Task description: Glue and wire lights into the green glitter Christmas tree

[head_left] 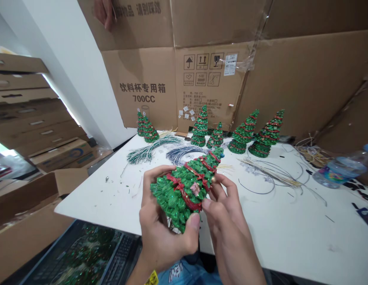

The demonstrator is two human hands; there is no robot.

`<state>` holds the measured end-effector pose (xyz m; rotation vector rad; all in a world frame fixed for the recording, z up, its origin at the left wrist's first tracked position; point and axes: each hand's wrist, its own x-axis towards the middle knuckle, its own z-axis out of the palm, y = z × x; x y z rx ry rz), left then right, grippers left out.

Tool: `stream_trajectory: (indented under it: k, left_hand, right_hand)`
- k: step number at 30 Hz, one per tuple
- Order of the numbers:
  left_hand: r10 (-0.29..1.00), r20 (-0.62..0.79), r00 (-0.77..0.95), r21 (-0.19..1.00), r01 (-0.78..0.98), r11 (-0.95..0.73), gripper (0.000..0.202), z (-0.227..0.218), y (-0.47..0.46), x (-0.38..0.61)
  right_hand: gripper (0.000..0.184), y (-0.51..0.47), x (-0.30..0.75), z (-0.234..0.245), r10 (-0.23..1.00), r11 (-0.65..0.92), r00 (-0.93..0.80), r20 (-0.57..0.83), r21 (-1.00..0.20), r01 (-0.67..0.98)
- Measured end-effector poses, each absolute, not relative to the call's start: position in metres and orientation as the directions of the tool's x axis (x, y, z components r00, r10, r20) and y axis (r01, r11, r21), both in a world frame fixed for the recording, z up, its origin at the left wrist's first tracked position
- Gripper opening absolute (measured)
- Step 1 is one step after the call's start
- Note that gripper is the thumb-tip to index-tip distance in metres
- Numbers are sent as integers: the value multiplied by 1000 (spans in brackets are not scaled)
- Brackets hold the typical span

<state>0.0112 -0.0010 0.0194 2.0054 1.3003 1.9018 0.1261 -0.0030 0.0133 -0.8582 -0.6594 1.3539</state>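
Both my hands grip a small handmade Christmas tree (184, 190) of glittery green folded pieces wound with red garland. It lies tilted, tip pointing up and right. My left hand (163, 225) cups its lower side, and my right hand (225, 221) pinches its right side, near a small gold bead. Several similar finished trees (243, 132) stand upright along the far edge of the white table (261, 225). Bundles of green wire stems (151, 150) and dark blue wire (184, 155) lie just beyond my hands.
Pale straw-coloured strands (269, 173) and a plastic water bottle (341, 170) lie at the table's right. Another person's hand (103, 14) holds the cardboard wall (207, 67) behind the table. A keyboard (82, 257) sits below the near edge, and cardboard boxes (29, 118) stand at the left.
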Motion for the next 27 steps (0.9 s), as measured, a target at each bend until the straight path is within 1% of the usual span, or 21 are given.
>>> stream_trajectory:
  k: [3,6,8,9,10,11,12,13,14,17,19,20,23,27]
  left_hand:
    - [614,773,-158,601,493,-629,25,19,0,12]
    - [624,763,-168,616,480,-624,17,19,1,11]
    - [670,716,-193,675,435,-596,10,17,1,7]
    - [698,682,-219,716,395,-576,11,15,2,5]
    - [724,641,-254,760,342,-553,17,12,2,2]
    - [750,594,-293,803,281,-526,26,10,3,-2]
    - [767,550,-330,835,218,-505,32,7,3,-5]
    - [786,501,-362,864,152,-480,39,4,4,-8]
    - [800,460,-387,882,95,-461,43,2,5,-10]
    - [819,346,-458,910,-48,-411,51,2,5,-13]
    - [814,276,-511,920,-106,-378,54,5,4,-11]
    - [808,251,-533,922,-124,-368,55,7,4,-10]
    - [794,254,-552,915,-129,-382,52,9,3,-9]
    - [780,320,-537,909,-59,-414,46,3,4,-16]
  right_hand:
    - [55,2,122,9,986,36,153,-57,-839,-543]
    - [50,6,126,10,987,12,140,-83,-822,-570]
    - [41,8,135,11,988,-11,118,-99,-808,-589]
    - [34,10,141,9,988,-13,116,-99,-813,-582]
    - [27,12,149,7,987,2,133,-86,-834,-552]
    - [19,14,157,2,983,21,167,-70,-872,-488]
    - [17,17,165,-5,978,34,204,-45,-928,-370]
    - [21,20,172,-12,967,56,257,-4,-973,-226]
    - [23,22,177,-21,964,53,265,9,-986,-160]
    - [38,25,180,-48,969,20,247,23,-1000,13]
    - [48,22,171,-62,975,-5,219,26,-990,143]
    - [48,20,164,-67,979,2,199,44,-979,206]
    - [38,13,145,-78,982,9,174,73,-938,347]
    - [32,10,139,-87,982,0,171,80,-905,425]
